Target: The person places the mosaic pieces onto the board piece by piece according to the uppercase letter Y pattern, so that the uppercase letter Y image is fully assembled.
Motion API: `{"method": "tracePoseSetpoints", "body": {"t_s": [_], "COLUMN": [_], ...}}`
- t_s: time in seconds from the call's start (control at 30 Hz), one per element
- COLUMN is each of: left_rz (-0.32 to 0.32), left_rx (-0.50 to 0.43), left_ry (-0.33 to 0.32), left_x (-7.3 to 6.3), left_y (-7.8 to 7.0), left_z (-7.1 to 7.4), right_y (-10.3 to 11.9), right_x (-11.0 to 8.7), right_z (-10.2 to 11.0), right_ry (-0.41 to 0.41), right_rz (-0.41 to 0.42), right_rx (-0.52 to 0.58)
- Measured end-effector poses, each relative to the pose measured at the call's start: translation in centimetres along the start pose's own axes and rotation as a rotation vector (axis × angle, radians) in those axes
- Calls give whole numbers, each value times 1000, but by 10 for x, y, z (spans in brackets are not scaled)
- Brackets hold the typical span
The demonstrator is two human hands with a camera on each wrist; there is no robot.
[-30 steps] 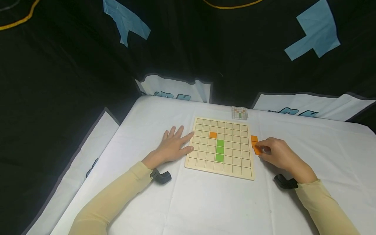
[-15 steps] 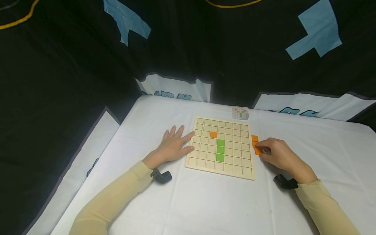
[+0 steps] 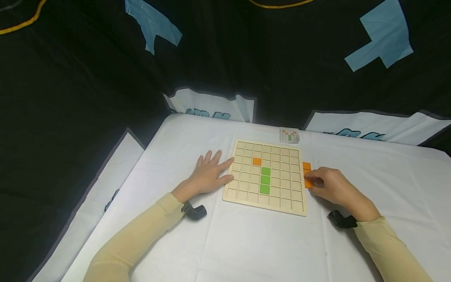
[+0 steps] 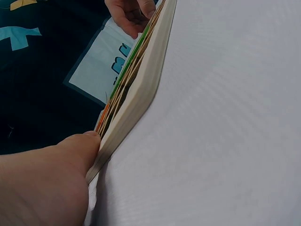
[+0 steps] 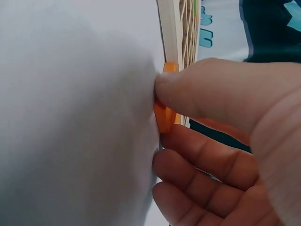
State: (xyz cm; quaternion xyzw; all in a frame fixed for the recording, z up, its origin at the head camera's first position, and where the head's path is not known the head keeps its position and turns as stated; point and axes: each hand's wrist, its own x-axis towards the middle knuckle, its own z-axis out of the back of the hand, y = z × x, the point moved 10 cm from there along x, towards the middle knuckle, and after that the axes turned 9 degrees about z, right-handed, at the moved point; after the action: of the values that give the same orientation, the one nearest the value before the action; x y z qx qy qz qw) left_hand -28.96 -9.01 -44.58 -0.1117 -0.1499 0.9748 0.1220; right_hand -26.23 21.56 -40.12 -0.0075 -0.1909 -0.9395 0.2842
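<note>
White cloth (image 3: 260,246) underlies the gridded board (image 3: 284,184), black drapes (image 3: 246,55) behind.

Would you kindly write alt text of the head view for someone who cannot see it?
A person's right hand pinches an orange tile beside the right edge of a wooden grid board, while the left hand touches its left edge. Three green tiles and another orange tile sit in the grid. A small card lies beyond, on the white cloth.

The pale wooden grid board (image 3: 283,184) lies flat on the counter (image 3: 253,246); square orange tiles (image 3: 307,166) line its right edge.
</note>
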Motion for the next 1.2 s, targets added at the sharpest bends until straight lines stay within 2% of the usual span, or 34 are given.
{"method": "tracePoseSetpoints", "body": {"t_s": [0.27,1.2], "left_rz": [4,-6], "left_rx": [3,-7], "left_ry": [8,1], "left_x": [1,0], "left_y": [1,0], "left_z": [-1,0], "right_y": [7,5], "right_x": [1,0], "right_z": [-3,-2], "right_ry": [5,-10], "right_rz": [14,10], "right_rx": [25,16]}}
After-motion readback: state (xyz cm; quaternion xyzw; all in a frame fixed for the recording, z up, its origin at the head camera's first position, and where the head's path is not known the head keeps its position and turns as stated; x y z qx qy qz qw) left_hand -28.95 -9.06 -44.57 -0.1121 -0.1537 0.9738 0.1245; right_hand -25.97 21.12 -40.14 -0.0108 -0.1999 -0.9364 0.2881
